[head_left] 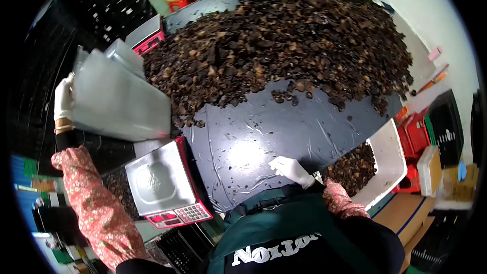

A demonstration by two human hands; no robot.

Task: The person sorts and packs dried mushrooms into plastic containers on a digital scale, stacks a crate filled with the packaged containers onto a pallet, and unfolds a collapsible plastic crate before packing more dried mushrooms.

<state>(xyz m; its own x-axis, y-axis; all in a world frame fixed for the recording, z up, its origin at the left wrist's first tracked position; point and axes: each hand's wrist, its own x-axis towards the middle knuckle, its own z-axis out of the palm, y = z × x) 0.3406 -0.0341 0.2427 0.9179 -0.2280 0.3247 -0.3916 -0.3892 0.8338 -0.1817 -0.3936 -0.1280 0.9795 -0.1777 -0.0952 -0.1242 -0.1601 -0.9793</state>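
Note:
My left hand (pixel 64 99), in a white glove, is raised at the far left and grips the edge of a large clear plastic bag (pixel 124 101). The bag hangs flat and cloudy beside the table. My right hand (pixel 291 170), also white-gloved, is low over the near edge of the table, fingers loosely stretched leftward with nothing visible in them. Ahead lies a wide heap of dark brown dried pieces, like wood ear fungus (pixel 284 40). A red digital scale (pixel 157 182) with a bare metal pan stands between my left arm and the table.
Dark plastic sheeting (pixel 243 137) covers the table, with scattered crumbs. A white foam box (pixel 393 152) holding more dark pieces stands at the right, near red stools (pixel 413 137). Another scale (pixel 146 34) sits at the back left. Black crates (pixel 101 10) are stacked beyond.

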